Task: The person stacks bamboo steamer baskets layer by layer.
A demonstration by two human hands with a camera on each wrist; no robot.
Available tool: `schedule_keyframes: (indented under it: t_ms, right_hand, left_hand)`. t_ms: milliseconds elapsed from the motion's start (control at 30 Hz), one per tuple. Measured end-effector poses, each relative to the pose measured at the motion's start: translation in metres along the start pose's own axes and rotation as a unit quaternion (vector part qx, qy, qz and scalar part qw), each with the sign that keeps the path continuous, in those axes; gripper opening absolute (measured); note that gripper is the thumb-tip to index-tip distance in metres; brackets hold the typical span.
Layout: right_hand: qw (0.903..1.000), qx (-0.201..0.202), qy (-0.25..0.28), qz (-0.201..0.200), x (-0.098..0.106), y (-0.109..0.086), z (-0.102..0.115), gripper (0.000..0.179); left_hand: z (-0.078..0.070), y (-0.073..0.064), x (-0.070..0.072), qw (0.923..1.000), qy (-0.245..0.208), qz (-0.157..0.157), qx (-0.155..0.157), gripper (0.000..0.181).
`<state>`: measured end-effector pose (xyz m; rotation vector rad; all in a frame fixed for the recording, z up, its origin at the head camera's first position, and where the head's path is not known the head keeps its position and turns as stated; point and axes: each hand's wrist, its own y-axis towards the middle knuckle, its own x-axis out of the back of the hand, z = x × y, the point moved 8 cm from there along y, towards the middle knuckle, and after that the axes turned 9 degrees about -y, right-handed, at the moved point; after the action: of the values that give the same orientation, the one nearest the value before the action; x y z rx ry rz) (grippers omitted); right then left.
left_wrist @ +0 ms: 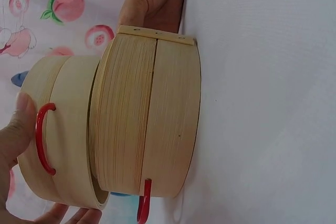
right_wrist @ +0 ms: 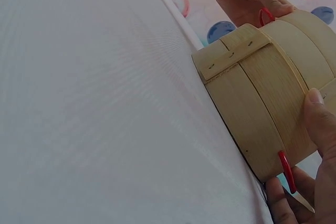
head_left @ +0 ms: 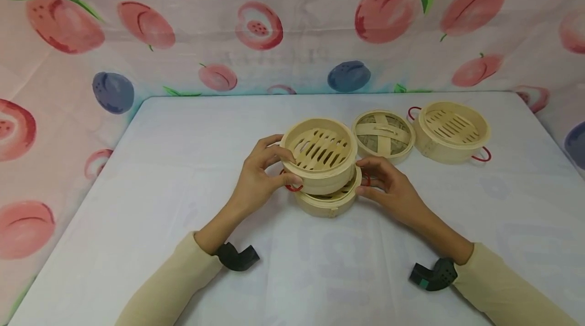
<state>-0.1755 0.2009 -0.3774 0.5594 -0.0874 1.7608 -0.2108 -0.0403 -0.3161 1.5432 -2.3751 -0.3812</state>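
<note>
Between both hands are two round bamboo steamer baskets with red handles. My left hand (head_left: 260, 176) grips the upper steamer basket (head_left: 326, 182) by its left side, thumb beside a red handle (left_wrist: 41, 140). That basket sits tilted and off-centre over the lower steamer basket (head_left: 322, 209), which stands on the table. A gap shows between the two in the head view. My right hand (head_left: 393, 191) holds the lower basket's right side, its thumb (right_wrist: 317, 114) near the rim and other fingers low by the other handle (right_wrist: 287, 170).
Behind the baskets lies a round woven bamboo lid (head_left: 384, 144) with a strap across it. Right of it stands a third steamer basket (head_left: 450, 148) with red handles. A white cloth covers the table (head_left: 183, 163); a fruit-print curtain (head_left: 301, 26) hangs behind.
</note>
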Motion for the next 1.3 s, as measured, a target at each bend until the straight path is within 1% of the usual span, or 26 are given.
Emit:
schedule_keyframes:
  t_ms: [200,433,633,800,933,1033,1133,1200,1300]
  right_hand:
    - [1.0000,0.003,-0.003,0.001,0.001,0.001,0.002,0.050]
    - [1.0000,0.004,0.009,-0.002,0.001,0.002,0.006,0.053]
    - [0.9998,0.005,0.018,0.006,-0.001,0.003,0.004,0.060]
    - [0.9996,0.003,0.019,0.021,-0.003,0.005,0.004,0.066]
    - [0.9992,0.000,-0.002,0.040,-0.001,0.008,0.007,0.072]
    - [0.9986,0.003,-0.026,0.045,0.005,0.012,0.014,0.073]
    - [0.9984,0.015,-0.041,0.035,0.015,0.019,0.023,0.068]
    - [0.9985,0.032,-0.035,0.026,0.020,0.025,0.030,0.063]
    - [0.9974,0.064,-0.022,0.024,0.027,0.034,0.043,0.057]
  left_hand:
    - [-0.002,-0.001,-0.001,1.0000,0.002,-0.002,0.009,0.030]
    - [-0.004,-0.002,-0.002,1.0000,0.006,0.003,-0.003,0.031]
    - [-0.004,-0.004,-0.003,0.9999,0.007,0.005,-0.005,0.030]
    - [-0.004,-0.005,-0.004,0.9999,0.010,0.012,-0.007,0.030]
    - [-0.005,-0.005,-0.005,0.9998,0.009,0.016,-0.010,0.031]
    - [-0.005,-0.004,-0.006,0.9997,0.005,0.018,-0.013,0.031]
    - [-0.005,-0.004,-0.006,0.9996,0.010,0.019,-0.017,0.031]
    - [-0.005,-0.004,-0.007,0.9995,0.014,0.019,-0.018,0.031]
    - [-0.005,-0.005,-0.006,0.9994,0.021,0.020,-0.016,0.030]
